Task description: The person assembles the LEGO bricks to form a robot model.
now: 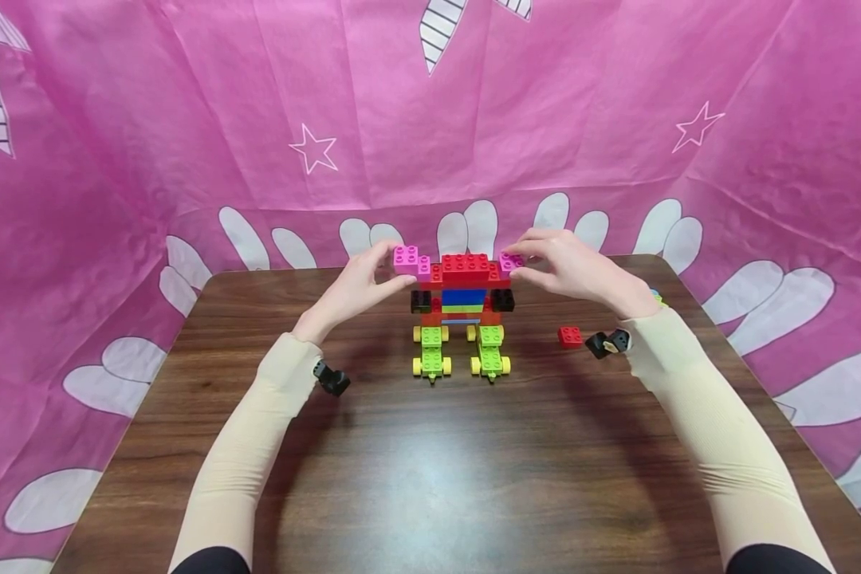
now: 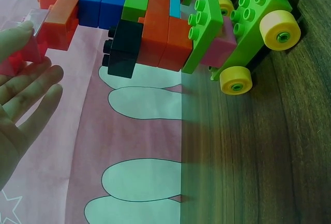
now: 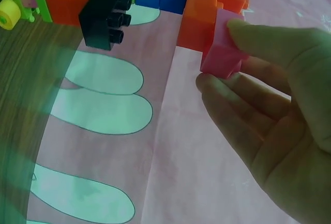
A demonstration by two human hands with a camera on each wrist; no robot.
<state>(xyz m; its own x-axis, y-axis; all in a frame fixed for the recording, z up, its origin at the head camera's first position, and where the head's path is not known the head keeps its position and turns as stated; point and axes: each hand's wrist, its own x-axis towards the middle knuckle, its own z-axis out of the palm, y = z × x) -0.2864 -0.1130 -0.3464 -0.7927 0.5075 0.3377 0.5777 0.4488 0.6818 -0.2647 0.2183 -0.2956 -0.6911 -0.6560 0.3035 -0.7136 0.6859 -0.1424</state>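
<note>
A figure of toy building bricks stands upright on the table, with a red top (image 1: 465, 268), a blue middle (image 1: 463, 298) and two lime-green wheeled bases (image 1: 432, 363). Black bricks (image 2: 124, 48) jut from both its sides. At its upper left, my left hand (image 1: 359, 285) pinches a pink brick (image 1: 405, 258) between thumb and fingers; a smaller pink part (image 1: 423, 268) adjoins the red bricks. Across from it, my right hand (image 1: 577, 267) pinches another pink brick (image 3: 222, 48) against the orange-red bricks (image 3: 199, 17). Whether that brick is fully pressed on cannot be told.
A loose red brick (image 1: 570, 337) lies on the brown wooden table (image 1: 430, 470), right of the figure. Small coloured pieces (image 1: 657, 296) show partly behind the right wrist. A pink patterned cloth (image 1: 402, 135) hangs behind and at both sides.
</note>
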